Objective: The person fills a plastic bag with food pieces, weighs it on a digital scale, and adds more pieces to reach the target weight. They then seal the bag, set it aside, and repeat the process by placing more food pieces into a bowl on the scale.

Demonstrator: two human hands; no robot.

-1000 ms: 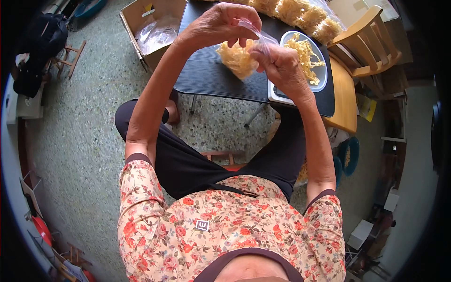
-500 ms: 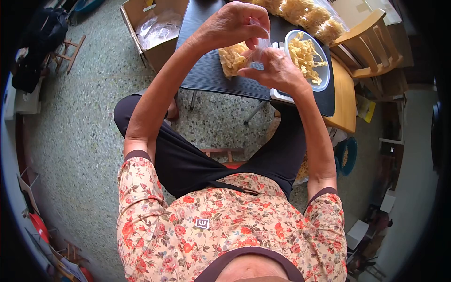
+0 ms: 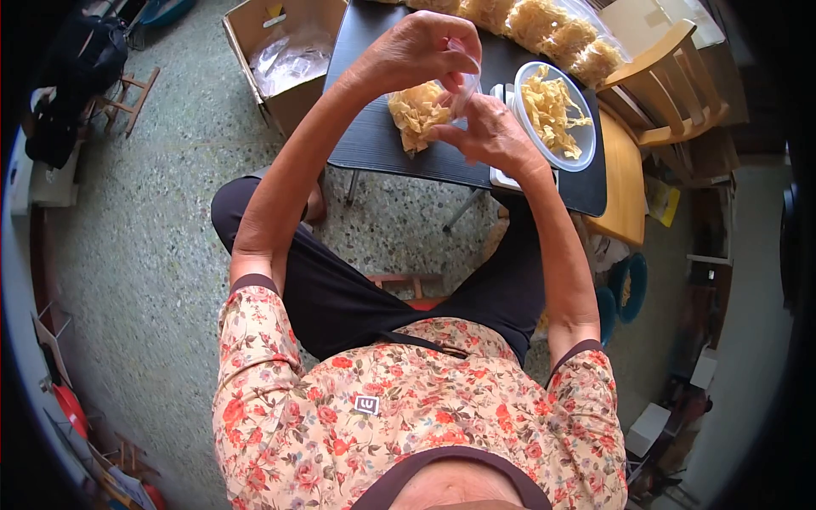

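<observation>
Both the left hand [image 3: 421,51] and right hand [image 3: 484,132] pinch the mouth of a clear bag [image 3: 421,110] of dried noodles held just above the dark surface [image 3: 374,136]; a slipped pinch (the film looks slick) could spill them.

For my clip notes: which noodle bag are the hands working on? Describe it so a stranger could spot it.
On the black table, find the clear bowl of noodles. Just left of it, the small clear bag hangs from both hands, unlike the big bag lying along the far edge.
</observation>
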